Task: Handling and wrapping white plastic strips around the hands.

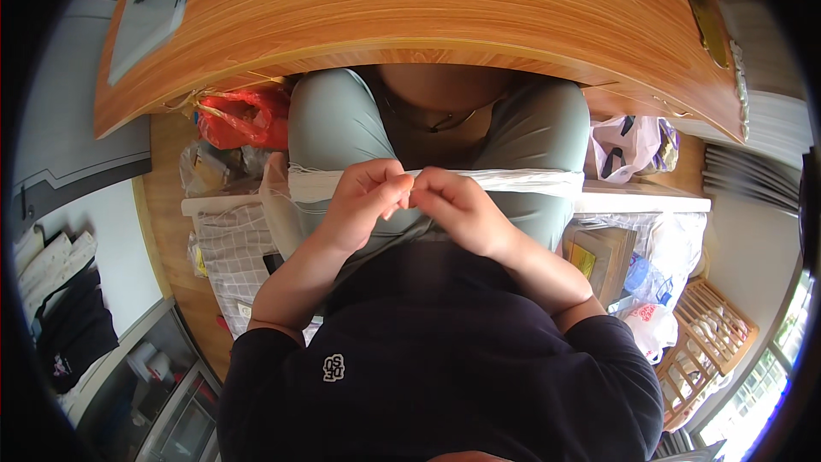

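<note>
White cloth strip (513, 178), pinched between both hands' fingers (389, 192)

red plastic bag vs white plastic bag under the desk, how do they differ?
The red plastic bag lies on the person's left; the white plastic bag lies on their right. The red one is plain, crumpled and knotted with a yellowish tie; the white one carries dark printed marks. Both sit on the floor beside the knees, below the wooden desk.
</note>
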A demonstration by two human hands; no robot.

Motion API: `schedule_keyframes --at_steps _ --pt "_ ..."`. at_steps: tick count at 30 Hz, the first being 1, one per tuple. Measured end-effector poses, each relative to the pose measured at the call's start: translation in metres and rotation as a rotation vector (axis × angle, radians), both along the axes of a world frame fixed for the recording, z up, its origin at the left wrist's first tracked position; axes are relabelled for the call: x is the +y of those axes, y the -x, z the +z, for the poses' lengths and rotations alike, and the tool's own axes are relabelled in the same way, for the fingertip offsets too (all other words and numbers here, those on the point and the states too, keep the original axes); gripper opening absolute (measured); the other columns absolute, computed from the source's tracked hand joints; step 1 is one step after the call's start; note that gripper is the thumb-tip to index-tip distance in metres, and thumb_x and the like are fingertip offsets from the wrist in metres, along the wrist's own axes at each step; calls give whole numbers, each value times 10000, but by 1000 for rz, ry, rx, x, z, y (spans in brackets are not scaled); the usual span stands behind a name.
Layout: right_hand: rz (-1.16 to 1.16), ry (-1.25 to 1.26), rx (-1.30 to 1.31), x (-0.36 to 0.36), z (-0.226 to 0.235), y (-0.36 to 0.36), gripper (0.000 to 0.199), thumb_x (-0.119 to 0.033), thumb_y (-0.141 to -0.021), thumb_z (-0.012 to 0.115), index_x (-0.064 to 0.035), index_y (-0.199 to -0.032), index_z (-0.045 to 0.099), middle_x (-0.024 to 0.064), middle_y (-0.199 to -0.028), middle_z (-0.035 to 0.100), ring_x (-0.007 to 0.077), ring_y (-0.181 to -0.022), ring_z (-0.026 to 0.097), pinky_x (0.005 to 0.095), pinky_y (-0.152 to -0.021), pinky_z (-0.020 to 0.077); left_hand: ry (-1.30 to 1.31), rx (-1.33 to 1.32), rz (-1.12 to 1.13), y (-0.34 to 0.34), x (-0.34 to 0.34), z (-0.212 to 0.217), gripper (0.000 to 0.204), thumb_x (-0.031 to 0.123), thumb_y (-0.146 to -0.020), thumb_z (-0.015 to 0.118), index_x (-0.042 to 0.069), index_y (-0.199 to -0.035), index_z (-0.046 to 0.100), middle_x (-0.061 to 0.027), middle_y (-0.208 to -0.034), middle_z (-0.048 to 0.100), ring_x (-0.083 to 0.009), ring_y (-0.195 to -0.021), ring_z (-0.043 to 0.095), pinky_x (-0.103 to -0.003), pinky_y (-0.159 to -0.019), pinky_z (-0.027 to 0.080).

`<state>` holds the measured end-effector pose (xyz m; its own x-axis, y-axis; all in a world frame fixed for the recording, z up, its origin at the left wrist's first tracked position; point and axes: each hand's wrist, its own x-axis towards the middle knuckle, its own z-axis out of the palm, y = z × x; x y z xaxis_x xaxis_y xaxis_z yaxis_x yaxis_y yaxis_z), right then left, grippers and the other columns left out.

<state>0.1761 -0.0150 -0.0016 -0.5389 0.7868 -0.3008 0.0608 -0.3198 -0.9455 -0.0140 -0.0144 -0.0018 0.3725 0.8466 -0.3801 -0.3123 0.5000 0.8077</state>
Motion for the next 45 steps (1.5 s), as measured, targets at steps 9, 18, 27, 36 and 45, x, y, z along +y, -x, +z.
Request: schedule_keyframes --at_steps 9,18,27,36,45 --pt "48 404 346 -8 -1 3 207 -216 -1006 453 -41 -966 558 -37 -788 479 36 -697 371 211 -636 316 -463 -36 114 -10 -9 0 484 369 -996 430 -32 -1243 543 -106 -960 637 -188 -801 578 -325 -781 454" --pt "61 384 440 -11 4 2 208 -225 -998 439 -80 -872 517 -50 -735 425 43 -626 333 212 -567 272 -621 279 136 0 -5 4 712 628 -942 357 4 -1219 560 -117 -987 640 -149 -768 535 -346 -685 417" --pt "106 323 471 -13 10 3 229 -227 -1016 427 -60 -890 519 -32 -719 433 66 -629 381 224 -572 317 -1109 712 132 -5 11 17 506 449 -976 388 32 -842 643 -85 -802 659 -244 -690 546 -349 -719 423" --pt "25 427 559 -12 7 -1 251 -234 -1022 387 -50 -901 508 26 -629 494 90 -534 461 231 -529 373 -1004 691 -139 6 20 8 680 647 -910 438 13 -1066 630 -122 -1096 675 -205 -753 531 -320 -733 425" --pt "30 526 533 -8 11 -7 223 -191 -1003 411 -30 -896 524 76 -574 510 151 -470 471 257 -500 395 -976 728 -129 4 12 8 593 521 -997 315 41 -810 608 -64 -686 577 -177 -593 495 -321 -655 386"
